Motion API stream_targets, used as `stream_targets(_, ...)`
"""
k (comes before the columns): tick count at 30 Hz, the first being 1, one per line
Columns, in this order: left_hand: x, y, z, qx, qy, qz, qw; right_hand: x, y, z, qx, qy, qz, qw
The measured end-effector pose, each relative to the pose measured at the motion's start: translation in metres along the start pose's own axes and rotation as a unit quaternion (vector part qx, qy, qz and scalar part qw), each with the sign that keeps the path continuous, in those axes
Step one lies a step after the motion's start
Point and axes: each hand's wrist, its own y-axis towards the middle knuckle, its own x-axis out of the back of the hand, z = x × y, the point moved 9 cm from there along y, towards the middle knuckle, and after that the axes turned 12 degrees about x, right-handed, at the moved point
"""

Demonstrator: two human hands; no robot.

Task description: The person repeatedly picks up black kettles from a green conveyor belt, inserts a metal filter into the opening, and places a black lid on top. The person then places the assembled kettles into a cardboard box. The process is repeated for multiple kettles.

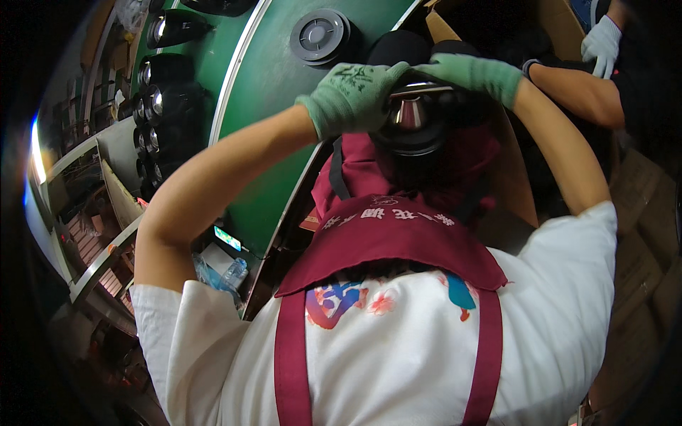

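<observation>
Both my hands wear green knitted gloves and are raised in front of my chest. Between them is a round black part with a shiny metal cone (pixel 410 115) in its middle; what it belongs to I cannot make out. My left hand (pixel 355 98) grips its left side, fingers curled over the upper edge. Across its top right reaches my right hand (pixel 477 74), closed at the rim with its fingertips partly hidden. Just behind the gloves rise dark rounded shapes (pixel 400 48). Below the part hangs my dark red apron (pixel 398 238).
On the green table (pixel 266 117), a grey ribbed disc (pixel 320 37) lies at the back. Black parts with shiny ends (pixel 167 71) stand in rows at left. A lit phone (pixel 227 238) and plastic bottle (pixel 235 272) are nearby. Another person's white-gloved hand (pixel 602 44) is far right, beside cardboard (pixel 561 28).
</observation>
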Motion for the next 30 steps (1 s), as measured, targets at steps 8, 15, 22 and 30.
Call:
stream_targets(8,-0.015,0.042,-0.020,-0.200,0.035,0.023,0.979,-0.063,-0.074,0.026,0.077,0.640,-0.051,0.763)
stream_targets(15,-0.023,0.024,-0.003,-0.182,0.022,0.048,0.982,-0.068,-0.065,0.059,-0.020,0.413,0.096,0.905)
stream_targets(22,-0.033,0.047,-0.042,-0.412,0.042,-0.046,0.909,-0.126,-0.092,0.096,-0.185,0.707,-0.143,0.667)
stream_targets(30,-0.046,0.057,-0.084,-0.574,-0.052,-0.074,0.814,-0.140,-0.063,0.126,-0.137,0.744,-0.417,0.505)
